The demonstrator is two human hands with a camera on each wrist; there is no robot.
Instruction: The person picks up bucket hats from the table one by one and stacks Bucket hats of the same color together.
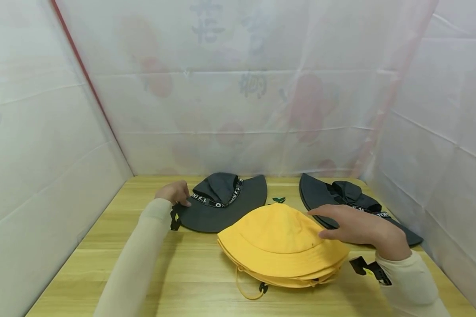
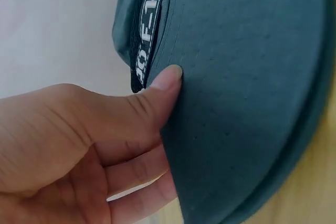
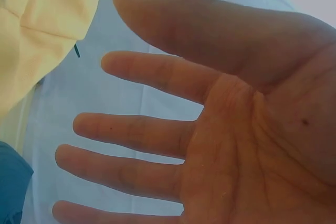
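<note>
Soft grey cloth hat (image 1: 226, 207), wide brim pinched by left hand (image 1: 176, 193); right hand (image 1: 361, 229) flat-fingered over yellow bucket hat (image 1: 277, 240).

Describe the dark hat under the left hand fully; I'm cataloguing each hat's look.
The dark grey hat is a wide-brimmed cloth hat with a collapsed crown, a black band with white lettering and a black strap at its left edge. It lies on the wooden table, behind the yellow hats. The left hand pinches its brim, thumb on top.

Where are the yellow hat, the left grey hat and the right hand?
yellow hat (image 1: 275, 233), head view, on its crown.
left grey hat (image 1: 230, 211), head view, on its brim.
right hand (image 1: 361, 229), head view, on its back.
</note>
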